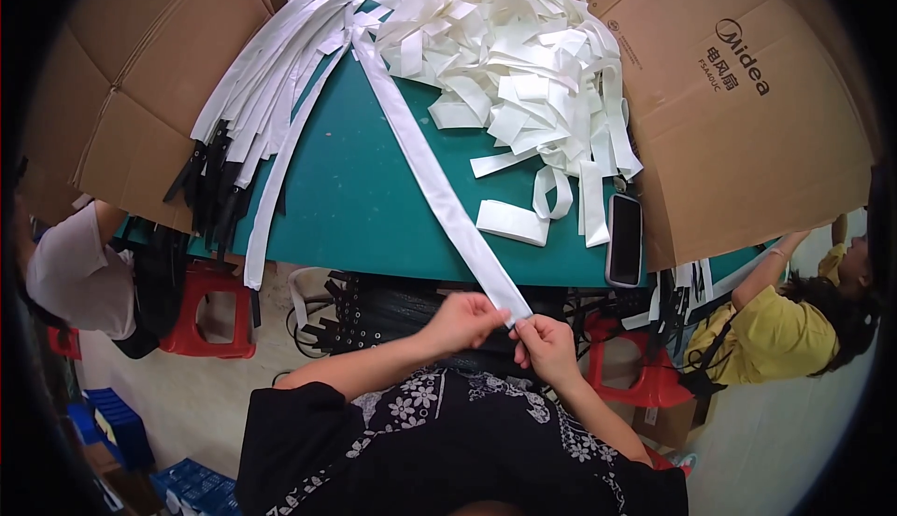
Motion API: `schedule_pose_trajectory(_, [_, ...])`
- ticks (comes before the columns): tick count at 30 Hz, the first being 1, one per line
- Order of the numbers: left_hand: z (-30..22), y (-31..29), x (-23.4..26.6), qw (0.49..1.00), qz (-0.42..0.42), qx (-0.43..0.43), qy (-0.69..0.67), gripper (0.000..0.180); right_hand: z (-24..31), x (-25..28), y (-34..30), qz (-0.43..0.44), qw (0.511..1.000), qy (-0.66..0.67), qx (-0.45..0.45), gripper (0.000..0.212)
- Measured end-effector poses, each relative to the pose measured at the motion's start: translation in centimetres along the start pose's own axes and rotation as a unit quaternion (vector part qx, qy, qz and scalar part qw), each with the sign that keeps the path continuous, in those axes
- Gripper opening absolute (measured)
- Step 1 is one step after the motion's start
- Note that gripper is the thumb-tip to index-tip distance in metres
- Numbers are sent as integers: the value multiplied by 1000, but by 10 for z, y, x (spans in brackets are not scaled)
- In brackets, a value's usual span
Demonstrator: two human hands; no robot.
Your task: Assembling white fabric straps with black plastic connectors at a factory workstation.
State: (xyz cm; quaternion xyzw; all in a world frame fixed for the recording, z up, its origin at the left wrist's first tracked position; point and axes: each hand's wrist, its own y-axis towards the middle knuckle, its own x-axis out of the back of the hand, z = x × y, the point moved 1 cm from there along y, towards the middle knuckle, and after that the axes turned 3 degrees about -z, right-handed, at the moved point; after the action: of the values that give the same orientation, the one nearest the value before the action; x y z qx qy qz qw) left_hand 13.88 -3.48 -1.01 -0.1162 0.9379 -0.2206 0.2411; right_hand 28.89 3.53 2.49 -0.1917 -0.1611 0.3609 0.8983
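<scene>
A long white strip (432,175), which looks like a flat sleeve, stretches from the far side of the green table (346,180) over the near edge toward my body. Its near end is between my hands. My left hand (462,322) pinches that end from the left, fingers curled with the thumb near the tip. From the right, my right hand (548,346) grips the same end between thumb and fingers. Whether anything lies inside the strip there is hidden. A heap of loose white strips (523,58) lies beyond, and a small folded white strip (512,223) sits near it.
Black belts in white sleeves (252,96) lie piled at the left. A phone (624,240) rests at the table's right edge. Upright cardboard flaps (747,133) flank both sides. Black belts with eyelets (374,315) hang below the edge. People sit at left and right near red stools (210,315).
</scene>
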Motion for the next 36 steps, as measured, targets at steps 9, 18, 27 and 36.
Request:
schedule_pose_trajectory(9, [25,-3,-15,993,96,60,37,22,-30,-4,18,-55,992,115,6,34])
schedule_pose_trajectory(18, [10,-8,-19,991,106,28,79,11,-21,-11,42,59,988,126,-63,38])
schedule_pose_trajectory(27, [15,-18,-15,971,107,29,214,17,7,-13,64,201,940,222,-164,24])
schedule_pose_trajectory(36, [-25,-85,51,968,-20,-129,-213,10,107,-114,164,325,837,396,-191,26])
